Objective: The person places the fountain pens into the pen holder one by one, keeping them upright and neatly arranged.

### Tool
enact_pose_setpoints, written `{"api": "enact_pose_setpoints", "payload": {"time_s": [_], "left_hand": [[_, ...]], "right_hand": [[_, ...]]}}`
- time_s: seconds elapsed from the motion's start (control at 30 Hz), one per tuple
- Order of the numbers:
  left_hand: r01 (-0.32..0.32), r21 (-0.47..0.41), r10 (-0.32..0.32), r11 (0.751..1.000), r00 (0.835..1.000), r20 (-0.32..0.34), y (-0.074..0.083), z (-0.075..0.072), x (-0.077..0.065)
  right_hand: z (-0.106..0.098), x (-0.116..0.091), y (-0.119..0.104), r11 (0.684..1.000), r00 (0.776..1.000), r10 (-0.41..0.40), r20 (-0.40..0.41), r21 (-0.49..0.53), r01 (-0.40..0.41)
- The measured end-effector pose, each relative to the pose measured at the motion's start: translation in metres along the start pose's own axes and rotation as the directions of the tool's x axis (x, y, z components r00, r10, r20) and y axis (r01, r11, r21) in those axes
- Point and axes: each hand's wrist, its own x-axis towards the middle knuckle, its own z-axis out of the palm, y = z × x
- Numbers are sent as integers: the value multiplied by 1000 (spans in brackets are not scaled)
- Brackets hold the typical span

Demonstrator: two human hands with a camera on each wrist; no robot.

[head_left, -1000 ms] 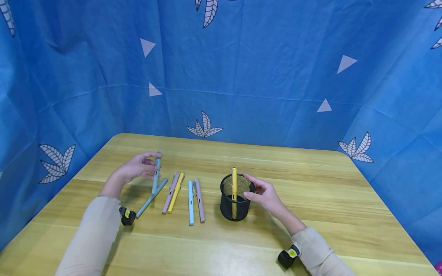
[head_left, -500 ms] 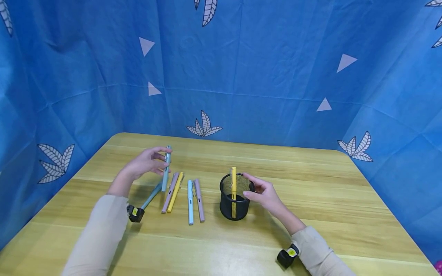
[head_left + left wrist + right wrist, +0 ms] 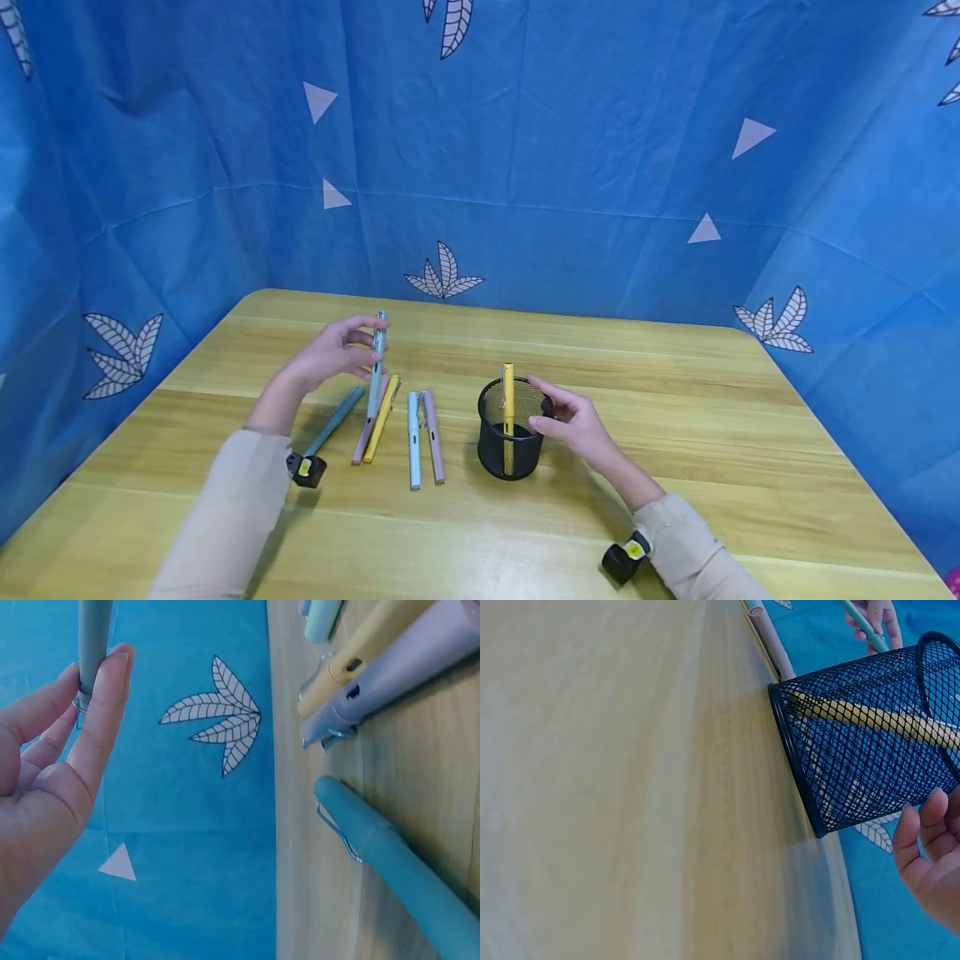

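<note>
One patterned blue cloth (image 3: 600, 125) hangs behind the desk (image 3: 697, 400) and along its sides. The wood-grained desk comes next. Two pale sleeves cover my arms, the left sleeve (image 3: 225, 517) and the right sleeve (image 3: 701, 550).

My left grip (image 3: 341, 354) is clamped on a grey-blue pen, pinching it near its capped end. My right grip (image 3: 577, 425) is closed lightly on the black mesh cup (image 3: 491, 454), thumb and forefinger at the right part of its rim. The cup stands upright on the desk. A black device is strapped at each wrist, the left device (image 3: 306, 469) and the right device (image 3: 625, 557).

Then the slim things. I hold the grey-blue pen (image 3: 374, 389) tilted in the air, well to the left of the cup; its lower end overlaps a lilac pen (image 3: 363, 443) in the head view, and I cannot tell whether they touch. Just beside that lies a yellow pen (image 3: 380, 425), with a teal pen (image 3: 335, 419) to the left. Nearer the cup lie a light-blue pen (image 3: 414, 442) and a second lilac pen (image 3: 433, 437). Another yellow pen (image 3: 508, 400) stands inside the cup, its top above the rim.
</note>
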Motion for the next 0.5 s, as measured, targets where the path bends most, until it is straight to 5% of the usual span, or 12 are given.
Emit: {"api": "enact_pose_setpoints", "payload": {"time_s": [0.5], "left_hand": [[-42,-13,42,999,999,3,7,14,6]], "right_hand": [[0,1,-1,1000,1000,-10,-4,-8,10]]}}
